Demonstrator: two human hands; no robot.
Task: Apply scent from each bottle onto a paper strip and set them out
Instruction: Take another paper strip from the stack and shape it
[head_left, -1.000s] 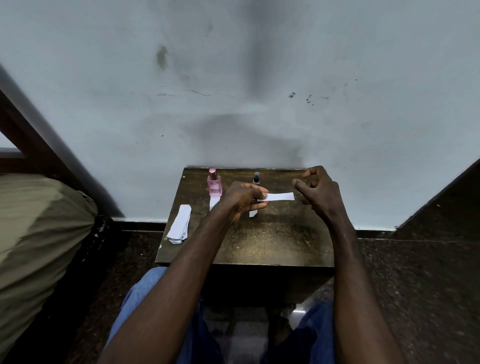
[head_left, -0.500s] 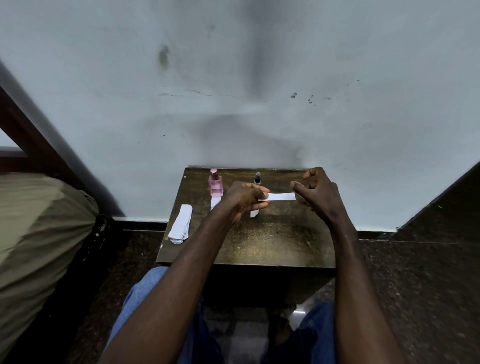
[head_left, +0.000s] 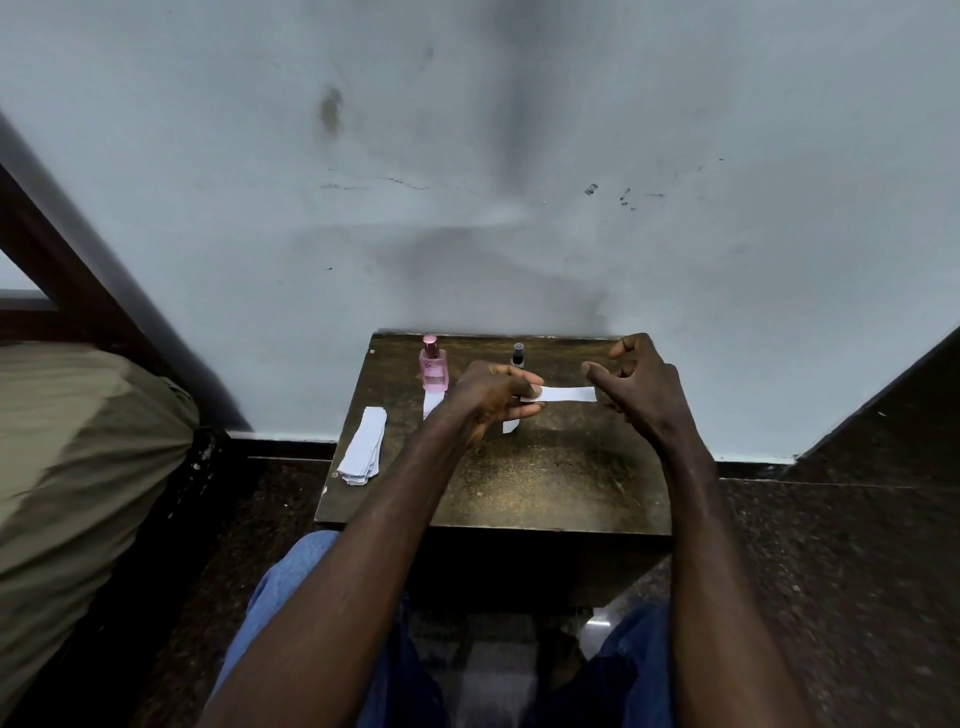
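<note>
Pinching one end of a paper strip in the left hand, holding it level above the table, before the small dark bottle. Curling the right hand loosely at the other end; gripping or merely touching, impossible to tell. Showing the pink bottle standing back-left, spare strips stacked at the left edge.

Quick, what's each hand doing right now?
Left hand: pinches the strip at its left end.
Right hand: fingers curled at the strip's right end; cannot tell if it grips.
</note>
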